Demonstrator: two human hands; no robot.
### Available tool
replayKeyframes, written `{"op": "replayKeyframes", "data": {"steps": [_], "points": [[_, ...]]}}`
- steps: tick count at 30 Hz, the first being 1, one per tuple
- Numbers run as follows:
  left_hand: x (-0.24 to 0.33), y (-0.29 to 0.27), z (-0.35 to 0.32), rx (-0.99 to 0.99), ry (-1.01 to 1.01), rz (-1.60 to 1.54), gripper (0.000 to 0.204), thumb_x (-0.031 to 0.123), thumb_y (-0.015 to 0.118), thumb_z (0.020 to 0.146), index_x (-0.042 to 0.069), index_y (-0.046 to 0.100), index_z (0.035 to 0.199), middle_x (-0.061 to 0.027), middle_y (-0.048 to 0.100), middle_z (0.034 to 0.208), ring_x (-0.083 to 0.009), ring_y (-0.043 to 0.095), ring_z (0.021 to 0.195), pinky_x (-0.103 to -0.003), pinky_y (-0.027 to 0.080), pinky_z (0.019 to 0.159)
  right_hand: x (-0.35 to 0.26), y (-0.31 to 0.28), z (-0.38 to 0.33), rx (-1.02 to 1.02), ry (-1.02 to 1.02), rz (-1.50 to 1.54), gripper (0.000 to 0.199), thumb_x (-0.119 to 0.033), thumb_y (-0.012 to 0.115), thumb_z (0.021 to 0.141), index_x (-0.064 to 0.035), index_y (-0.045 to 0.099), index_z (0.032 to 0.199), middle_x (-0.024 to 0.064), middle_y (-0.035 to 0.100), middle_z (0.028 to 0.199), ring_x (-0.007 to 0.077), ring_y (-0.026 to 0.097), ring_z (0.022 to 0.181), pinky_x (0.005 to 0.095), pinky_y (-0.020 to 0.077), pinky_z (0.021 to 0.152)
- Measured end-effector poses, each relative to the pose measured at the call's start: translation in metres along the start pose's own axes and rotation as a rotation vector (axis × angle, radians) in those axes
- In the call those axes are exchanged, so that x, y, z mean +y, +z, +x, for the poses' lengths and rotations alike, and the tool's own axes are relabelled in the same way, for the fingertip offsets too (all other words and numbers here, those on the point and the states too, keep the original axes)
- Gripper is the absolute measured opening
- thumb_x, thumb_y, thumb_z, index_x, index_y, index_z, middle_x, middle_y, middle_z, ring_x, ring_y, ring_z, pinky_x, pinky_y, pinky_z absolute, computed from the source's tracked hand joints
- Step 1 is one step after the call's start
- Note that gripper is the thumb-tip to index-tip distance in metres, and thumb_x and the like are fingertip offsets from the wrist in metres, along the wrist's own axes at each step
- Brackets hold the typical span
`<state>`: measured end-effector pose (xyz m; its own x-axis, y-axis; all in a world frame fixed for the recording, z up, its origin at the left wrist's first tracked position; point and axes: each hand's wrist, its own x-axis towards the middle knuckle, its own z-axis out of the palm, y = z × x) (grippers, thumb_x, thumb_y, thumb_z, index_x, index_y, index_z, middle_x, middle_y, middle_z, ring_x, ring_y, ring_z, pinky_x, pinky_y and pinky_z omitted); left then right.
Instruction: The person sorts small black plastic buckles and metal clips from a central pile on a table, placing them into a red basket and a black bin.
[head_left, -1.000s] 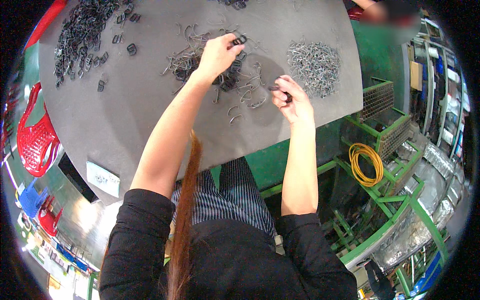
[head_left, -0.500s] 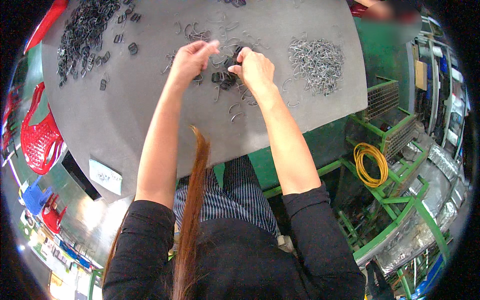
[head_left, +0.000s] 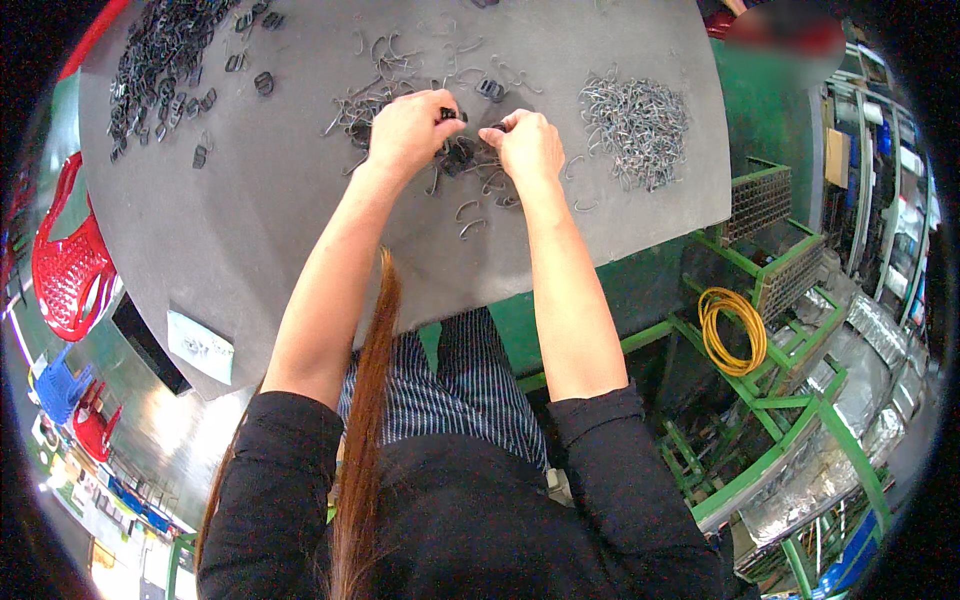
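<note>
The left hand (head_left: 408, 134) pinches a black buckle (head_left: 451, 115) and the right hand (head_left: 530, 148) a small dark piece (head_left: 499, 127), both just above the counter (head_left: 250, 230) — a slack fingertip grip could drop either among the tangled wire hooks (head_left: 352, 112).

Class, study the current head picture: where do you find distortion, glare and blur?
Head view, rim: the grey table has a bowed edge, and the corners go black; head view, left: glare whitens the floor; head view, upper right: one blurred patch; head view, centre: the black piece in the left hand shows little detail.
</note>
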<state>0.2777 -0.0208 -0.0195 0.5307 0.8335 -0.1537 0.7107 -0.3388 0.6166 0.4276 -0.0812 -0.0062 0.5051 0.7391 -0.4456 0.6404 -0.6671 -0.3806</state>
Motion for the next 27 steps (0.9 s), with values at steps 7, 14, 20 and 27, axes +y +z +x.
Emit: {"op": "replayKeyframes", "data": {"steps": [7, 14, 20, 27], "points": [[-0.019, -0.052, -0.031, -0.058, -0.058, -0.217, 0.025, 0.023, 0.064, 0.082, 0.002, 0.067, 0.094, -0.0076, 0.064, 0.078, -0.016, 0.059, 0.075, -0.029, 0.045, 0.07, 0.027, -0.028, -0.013, -0.536, 0.06, 1.474, 0.021, -0.02, 0.068, 0.076, -0.0089, 0.058, 0.091, -0.0024, 0.053, 0.07, 0.0058, 0.047, 0.058, 0.0216, 0.0342, 0.049], [-0.023, -0.061, -0.035, -0.166, -0.305, -0.954, 0.021, 0.024, 0.057, 0.086, 0.008, 0.066, 0.098, -0.0005, 0.06, 0.079, -0.0113, 0.056, 0.07, -0.023, 0.04, 0.056, -0.003, 0.002, 0.048, 0.22, -0.283, 0.033, 0.024, -0.026, 0.072, 0.073, -0.0058, 0.064, 0.084, 0.0033, 0.062, 0.073, 0.0121, 0.055, 0.065, 0.028, 0.0455, 0.064], [-0.032, -0.045, -0.048, -0.112, -0.453, -1.401, 0.021, 0.027, 0.054, 0.088, 0.008, 0.061, 0.082, -0.0002, 0.058, 0.075, -0.0083, 0.052, 0.063, -0.021, 0.036, 0.05, 0.007, -0.012, 0.04, -0.202, -0.2, 0.509, 0.027, -0.025, 0.069, 0.076, -0.0078, 0.06, 0.094, 0.0001, 0.059, 0.075, 0.0117, 0.054, 0.066, 0.0252, 0.0419, 0.057], [-0.009, 0.008, -0.048, 0.08, -0.272, -0.07, 0.028, 0.029, 0.071, 0.075, 0.009, 0.061, 0.092, -0.008, 0.06, 0.068, -0.0187, 0.059, 0.064, -0.033, 0.045, 0.06, 0.028, -0.011, -0.028, -0.475, -0.05, 1.368, 0.01, -0.012, 0.064, 0.081, -0.0075, 0.059, 0.088, -0.0007, 0.054, 0.07, 0.0054, 0.048, 0.058, 0.0172, 0.0294, 0.044]]}}
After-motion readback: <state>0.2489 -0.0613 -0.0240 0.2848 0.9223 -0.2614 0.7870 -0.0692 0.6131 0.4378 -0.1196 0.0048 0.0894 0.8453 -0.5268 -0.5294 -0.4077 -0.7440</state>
